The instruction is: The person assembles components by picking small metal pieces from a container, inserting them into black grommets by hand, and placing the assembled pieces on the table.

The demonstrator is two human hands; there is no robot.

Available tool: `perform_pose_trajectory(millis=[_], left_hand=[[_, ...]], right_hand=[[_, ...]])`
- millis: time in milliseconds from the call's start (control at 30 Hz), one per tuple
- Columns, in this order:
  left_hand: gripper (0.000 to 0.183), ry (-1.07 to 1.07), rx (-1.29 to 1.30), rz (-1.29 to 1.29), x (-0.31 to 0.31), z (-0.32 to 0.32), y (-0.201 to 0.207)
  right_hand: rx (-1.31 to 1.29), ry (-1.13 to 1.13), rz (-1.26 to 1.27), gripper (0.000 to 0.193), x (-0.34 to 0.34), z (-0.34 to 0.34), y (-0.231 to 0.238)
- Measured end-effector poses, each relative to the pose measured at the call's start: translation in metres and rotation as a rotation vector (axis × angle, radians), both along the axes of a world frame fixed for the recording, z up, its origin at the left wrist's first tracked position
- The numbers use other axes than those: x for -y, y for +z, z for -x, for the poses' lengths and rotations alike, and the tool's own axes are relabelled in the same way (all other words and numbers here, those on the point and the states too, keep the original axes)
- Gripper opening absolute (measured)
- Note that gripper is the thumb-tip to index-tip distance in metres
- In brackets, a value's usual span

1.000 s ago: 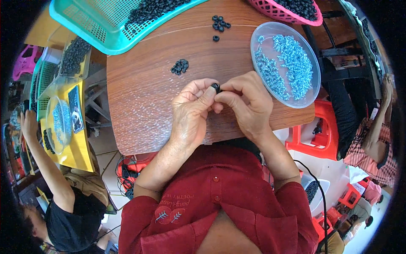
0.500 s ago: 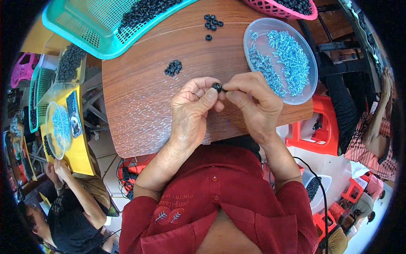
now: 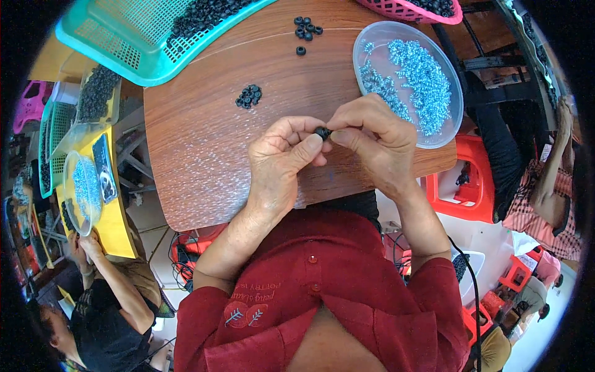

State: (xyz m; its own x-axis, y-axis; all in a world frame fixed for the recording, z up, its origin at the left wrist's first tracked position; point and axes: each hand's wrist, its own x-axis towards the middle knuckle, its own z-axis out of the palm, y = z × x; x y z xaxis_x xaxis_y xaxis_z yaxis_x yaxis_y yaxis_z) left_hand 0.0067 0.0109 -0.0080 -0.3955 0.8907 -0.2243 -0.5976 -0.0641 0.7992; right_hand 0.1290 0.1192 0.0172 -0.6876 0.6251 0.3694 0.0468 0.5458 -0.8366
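Note:
A small round black part (image 3: pixel 322 132), like a bead or knob with a hollow face, is pinched between the thumb and fingers of my left hand (image 3: pixel 282 155). My right hand (image 3: pixel 378 139) meets it from the right, thumb and forefinger pressed together against its side. Whatever sits between those right fingertips is too small to make out. Beyond my left hand lies a little heap of black ring-like pieces (image 3: pixel 248 97). Farther back, several round black parts (image 3: pixel 306 28) are grouped on the brown table (image 3: pixel 192 142).
A round clear tray (image 3: pixel 460 93) holds shiny bluish coil-like pieces at the right. Black parts fill a turquoise basket (image 3: pixel 133 68) and a pink basket (image 3: pixel 443 20) at the back. A red stool (image 3: pixel 462 211) stands right of the table; a co-worker's hands (image 3: pixel 83 247) work at left.
The black part has turned in my fingers, so its face shows less. My right fingers have closed in on its side. The whole view has shifted slightly.

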Motion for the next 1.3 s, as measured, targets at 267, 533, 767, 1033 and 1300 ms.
perform_pose_trajectory(millis=[267, 533, 767, 1033, 1300], left_hand=[[0.019, -0.021, -0.093, 0.024, 0.000, -0.003, 0.000], [0.019, 0.001, -0.158, -0.042, -0.001, -0.004, -0.001], [0.016, -0.089, -0.143, 0.051, -0.001, 0.003, 0.001], [0.015, -0.163, -0.049, 0.084, -0.005, 0.008, 0.006], [0.013, -0.224, 0.111, 0.130, -0.008, 0.009, 0.008]], right_hand=[[0.077, 0.001, -0.131, 0.017, -0.004, 0.001, 0.003], [0.096, -0.026, 0.121, 0.019, -0.001, 0.003, 0.005], [0.095, 0.095, -0.290, 0.019, -0.009, 0.000, 0.009], [0.107, 0.115, -0.055, 0.015, -0.012, -0.001, 0.011], [0.127, 0.065, -0.136, 0.014, -0.009, -0.009, 0.007]])
